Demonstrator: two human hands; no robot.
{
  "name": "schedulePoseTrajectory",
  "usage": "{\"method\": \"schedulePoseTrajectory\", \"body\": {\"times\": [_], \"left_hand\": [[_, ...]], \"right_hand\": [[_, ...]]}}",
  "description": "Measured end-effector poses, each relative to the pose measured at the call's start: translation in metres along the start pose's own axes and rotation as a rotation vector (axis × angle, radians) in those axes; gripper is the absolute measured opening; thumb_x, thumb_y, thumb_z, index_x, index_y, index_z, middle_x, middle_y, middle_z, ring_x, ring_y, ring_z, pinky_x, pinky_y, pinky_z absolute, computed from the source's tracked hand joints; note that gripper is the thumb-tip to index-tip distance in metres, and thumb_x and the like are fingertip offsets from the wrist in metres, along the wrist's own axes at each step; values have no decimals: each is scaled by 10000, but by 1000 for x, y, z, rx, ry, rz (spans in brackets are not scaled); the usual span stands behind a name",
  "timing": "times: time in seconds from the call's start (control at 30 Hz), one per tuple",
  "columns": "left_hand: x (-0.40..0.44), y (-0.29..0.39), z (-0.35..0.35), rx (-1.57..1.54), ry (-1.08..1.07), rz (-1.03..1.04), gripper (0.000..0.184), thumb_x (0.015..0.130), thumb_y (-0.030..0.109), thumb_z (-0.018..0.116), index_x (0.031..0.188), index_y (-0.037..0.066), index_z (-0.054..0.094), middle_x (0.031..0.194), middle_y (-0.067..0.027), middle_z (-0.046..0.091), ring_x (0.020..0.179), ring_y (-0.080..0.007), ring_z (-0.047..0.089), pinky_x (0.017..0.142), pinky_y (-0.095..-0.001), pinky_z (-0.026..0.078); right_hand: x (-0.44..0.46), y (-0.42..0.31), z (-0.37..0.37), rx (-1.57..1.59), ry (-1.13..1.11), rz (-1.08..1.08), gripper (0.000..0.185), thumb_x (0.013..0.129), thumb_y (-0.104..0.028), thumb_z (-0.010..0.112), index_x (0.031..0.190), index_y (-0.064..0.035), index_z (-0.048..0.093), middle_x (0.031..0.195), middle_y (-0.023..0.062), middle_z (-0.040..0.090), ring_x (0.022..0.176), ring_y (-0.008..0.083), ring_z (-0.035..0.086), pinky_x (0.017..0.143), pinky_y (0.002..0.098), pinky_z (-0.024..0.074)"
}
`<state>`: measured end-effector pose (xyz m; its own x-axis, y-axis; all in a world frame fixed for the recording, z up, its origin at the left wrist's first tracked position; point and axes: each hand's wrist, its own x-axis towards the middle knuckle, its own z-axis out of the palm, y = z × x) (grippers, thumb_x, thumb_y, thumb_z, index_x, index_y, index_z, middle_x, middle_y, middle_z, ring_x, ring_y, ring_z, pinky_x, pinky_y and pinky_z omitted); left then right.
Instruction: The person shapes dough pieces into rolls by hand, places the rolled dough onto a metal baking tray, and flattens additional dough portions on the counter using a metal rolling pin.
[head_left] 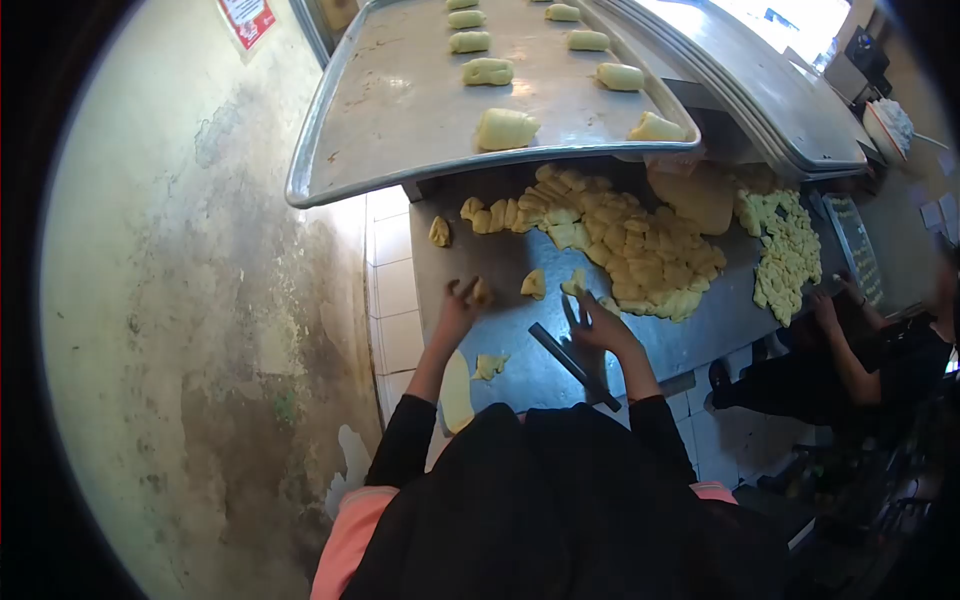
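Note:
My left hand [458, 308] is over the metal table with its fingers apart, touching or right beside a small dough piece [482, 292]; I cannot tell whether it bears on it. Fingers spread, my right hand [600, 326] reaches toward another dough piece [574, 283] at the near edge of the heap. Between the hands lies a cut dough piece [533, 285]. A dark flat bar [573, 366] rests at a slant below my right hand. Nearer to me are a ragged dough scrap [490, 367] and a long flat dough strip [457, 392] at the table's left edge.
A large baking tray [350, 150] with rolled dough pieces juts over the table's far side. Stacked trays [770, 100] stand to its right. Cut dough [640, 245] is heaped on the table [445, 265]. A co-worker [860, 360] works at the right; a stained wall [200, 300] borders the left.

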<state>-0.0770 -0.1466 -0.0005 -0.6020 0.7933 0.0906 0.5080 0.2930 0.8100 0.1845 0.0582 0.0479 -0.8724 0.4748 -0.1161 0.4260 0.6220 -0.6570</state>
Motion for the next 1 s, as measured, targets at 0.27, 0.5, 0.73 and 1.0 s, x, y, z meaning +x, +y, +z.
{"method": "schedulePoseTrajectory", "body": {"times": [0.27,0.5,0.73,1.0], "left_hand": [[-93,32,12,261,-159,97,567,847,209,675,1365,79,484,1457,-288,336,1324,-458,374,1085,-482,353],[-112,19,68,219,-32,143,384,878,73,580,1261,42,577,1509,-291,255,1406,-455,247,1139,-537,245],[-115,24,101,284,-62,194,505,765,-142,434,1191,70,606,1558,-256,177,1445,-472,123,1136,-623,142],[-118,65,95,29,-30,-147,652,766,73,604,1385,78,401,1573,-237,142,1443,-497,44,1104,-688,67]], "right_hand": [[-67,-26,30,-109,93,243,487,770,-328,732,1131,-66,536,1089,156,572,973,353,605,812,464,508],[-84,-12,60,-58,-3,289,333,765,-283,714,992,-88,570,936,127,614,886,320,632,760,427,511],[-89,-23,64,23,2,243,339,731,-278,738,918,-59,559,834,126,607,776,303,622,684,410,486],[-100,-10,66,184,74,229,365,724,-284,761,898,-30,567,785,121,612,707,252,608,653,372,479]]}}
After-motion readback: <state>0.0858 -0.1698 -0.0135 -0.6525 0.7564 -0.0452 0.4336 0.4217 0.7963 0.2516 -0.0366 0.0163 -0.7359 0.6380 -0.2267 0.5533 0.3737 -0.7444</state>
